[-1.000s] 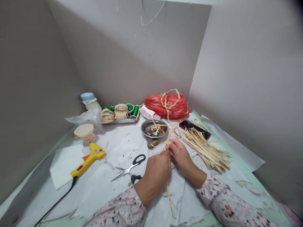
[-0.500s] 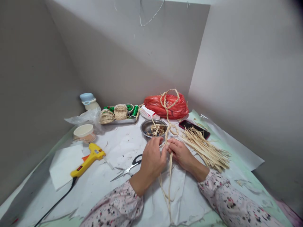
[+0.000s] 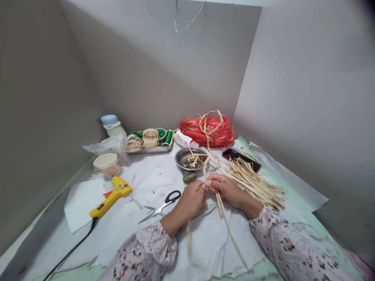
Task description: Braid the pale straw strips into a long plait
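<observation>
A straw braid (image 3: 206, 168) runs from my fingers back past a metal bowl and loops over a red plastic bag (image 3: 187, 130). My left hand (image 3: 193, 198) pinches the braid's near end from the left. My right hand (image 3: 225, 189) is closed on the same end from the right, fingertips nearly touching the left ones. Loose straw strands (image 3: 225, 218) hang from under my right hand toward the front edge; a blurred strand (image 3: 189, 242) hangs below my left hand. A bundle of straw (image 3: 258, 183) lies to the right.
Scissors (image 3: 161, 207) and a yellow glue gun (image 3: 111, 197) with a cord lie left. Behind are a metal bowl (image 3: 191, 159), a thread spool (image 3: 190, 178), a paper cup (image 3: 107, 164), a tray (image 3: 152, 150), a bottle (image 3: 110, 125) and a phone (image 3: 241, 160).
Both hands have moved slightly down, and my left hand has lowered, uncovering the thread spool and scissor handles. The loose strands have spread apart to left and right.
</observation>
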A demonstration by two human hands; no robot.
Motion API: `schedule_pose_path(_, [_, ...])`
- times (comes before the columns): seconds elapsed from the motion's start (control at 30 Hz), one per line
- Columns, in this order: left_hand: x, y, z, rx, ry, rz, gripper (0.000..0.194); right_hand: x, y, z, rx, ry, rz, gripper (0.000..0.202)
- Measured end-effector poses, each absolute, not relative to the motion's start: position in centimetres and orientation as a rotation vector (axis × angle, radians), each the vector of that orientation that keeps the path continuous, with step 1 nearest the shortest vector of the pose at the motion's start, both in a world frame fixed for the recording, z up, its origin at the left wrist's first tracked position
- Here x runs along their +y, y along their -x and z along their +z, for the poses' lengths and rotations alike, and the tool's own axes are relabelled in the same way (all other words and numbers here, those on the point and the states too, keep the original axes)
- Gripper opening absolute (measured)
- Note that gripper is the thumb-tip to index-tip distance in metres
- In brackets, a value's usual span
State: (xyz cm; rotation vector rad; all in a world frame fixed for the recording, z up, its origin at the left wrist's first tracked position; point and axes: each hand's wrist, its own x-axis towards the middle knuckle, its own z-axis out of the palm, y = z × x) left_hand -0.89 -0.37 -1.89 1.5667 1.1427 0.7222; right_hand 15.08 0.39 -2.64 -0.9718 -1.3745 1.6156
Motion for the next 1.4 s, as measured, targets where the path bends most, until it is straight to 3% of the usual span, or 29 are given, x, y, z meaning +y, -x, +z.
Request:
schedule_pose_path(0.13, [-0.5,0.7,-1.4,1.084,-1.279,0.739,0.014,0.3,-15.1,-2.4,-1.344,0.954,1.68,0.023])
schedule_pose_path(0.37, [-0.7,1.1,-0.3,1.117,-1.302,0.677,0.039,0.0,-15.0,-2.0,-1.425,0.977,1.633,0.024])
schedule_pose_path(0.57, [-0.3,1.3,-1.0,1.114,-1.317,0.719,0.034,-0.3,-14.9,-1.6,-1.634,1.003,1.42,0.019])
schedule_pose_path(0.87, [0.1,1.3,-2.3,1.228,-1.318,0.834,0.031,-0.5,-14.5,-2.3,-2.008,1.2,0.496,0.016])
schedule_pose_path(1.13, [0.0,1.1,-2.0,1.23,-1.257,0.869,0.03,-1.5,-13.6,-2.6,-1.881,1.291,0.204,0.016])
schedule_pose_path(1.4, [-0.5,1.4,-0.7,1.079,-1.099,0.891,0.035,-2.6,-13.3,-2.0,-2.167,1.198,-0.191,0.023])
